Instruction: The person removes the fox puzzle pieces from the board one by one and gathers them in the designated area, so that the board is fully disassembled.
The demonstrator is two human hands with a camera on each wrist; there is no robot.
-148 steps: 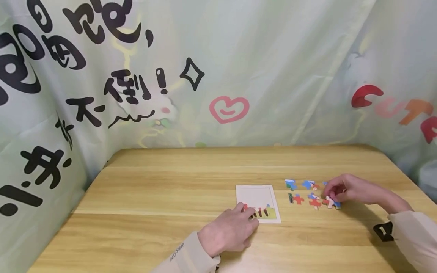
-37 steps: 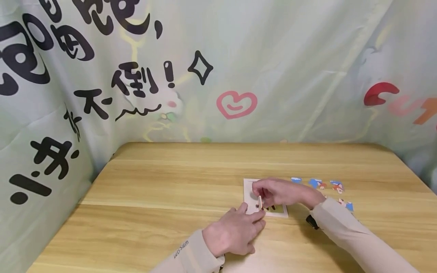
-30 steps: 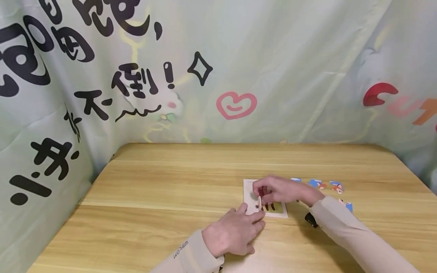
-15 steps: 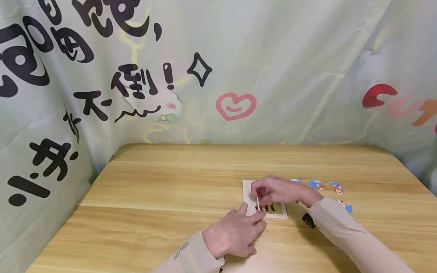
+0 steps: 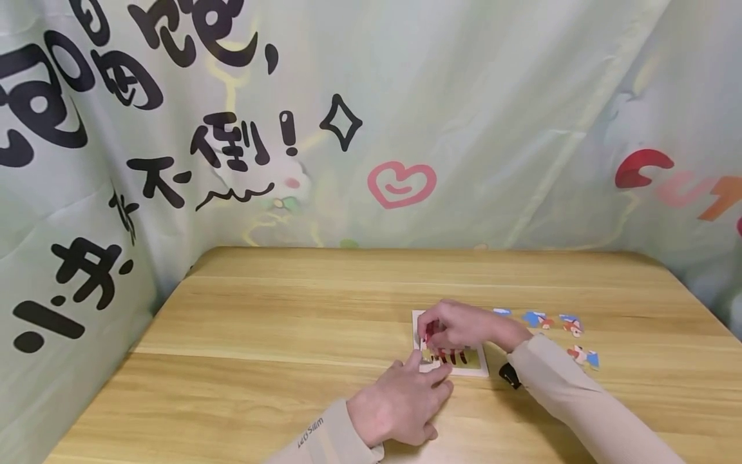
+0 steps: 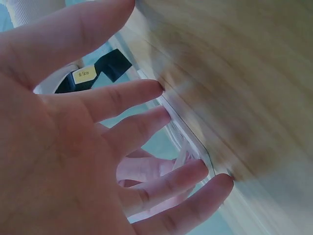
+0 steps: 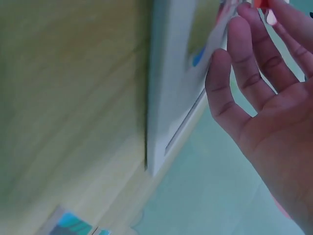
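Observation:
My left hand (image 5: 400, 403) rests with straight, spread fingers along the near edge of a shallow white puzzle tray (image 5: 484, 366). In the left wrist view several fingertips of that hand (image 6: 63, 142) touch the tray's rim and the wood beside it. Over the tray's left part, my right hand (image 5: 460, 324) pinches a jigsaw piece between thumb and fingers. A red-orange bit of this jigsaw piece (image 7: 260, 3) shows at the top of the right wrist view. Striped, yellow-green picture pieces (image 5: 472, 358) lie along the tray's near side; the right hand hides much of its inside.
Several loose jigsaw pieces (image 5: 538, 319) in blue, white and orange lie on the wooden table (image 5: 278, 322) right of the tray. My right forearm (image 5: 574, 393) passes in front of them and covers some. A printed cloth (image 5: 481, 116) hangs behind the table.
At first my right hand was at the loose pieces; it came left to the tray with one. In the last half second it shifted slightly further left. The left hand stayed at the tray.

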